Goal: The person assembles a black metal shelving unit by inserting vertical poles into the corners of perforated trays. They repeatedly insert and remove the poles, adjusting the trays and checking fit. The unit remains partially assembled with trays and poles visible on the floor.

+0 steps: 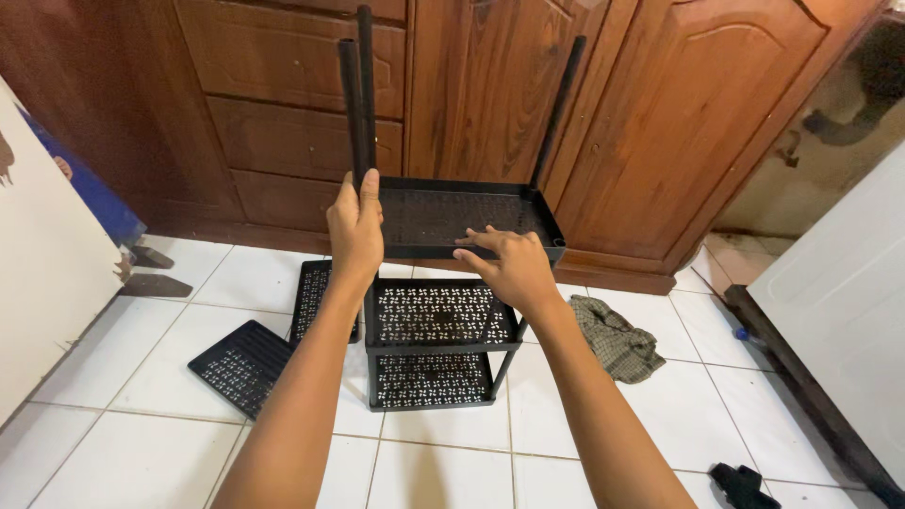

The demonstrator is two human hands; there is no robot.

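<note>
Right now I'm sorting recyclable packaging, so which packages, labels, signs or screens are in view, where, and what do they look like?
Flat board: leaning at the left edge, a pale cream panel with a blue patch behind its upper edge; possibly packaging, I cannot tell.
White panel: right edge, large, plain, slanted, unmarked.
No labels, signs or screens show, none on the black perforated shelf rack that the left hand and right hand hold.

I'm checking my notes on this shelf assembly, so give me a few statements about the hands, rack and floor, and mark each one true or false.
1. The left hand grips black poles at the top tray. True.
2. The right hand holds a screwdriver. False: it rests bare on the tray's front edge.
3. Two loose trays lie on the tiled floor. True.
4. The cloth hangs on the rack. False: it lies on the floor right of it.
</note>
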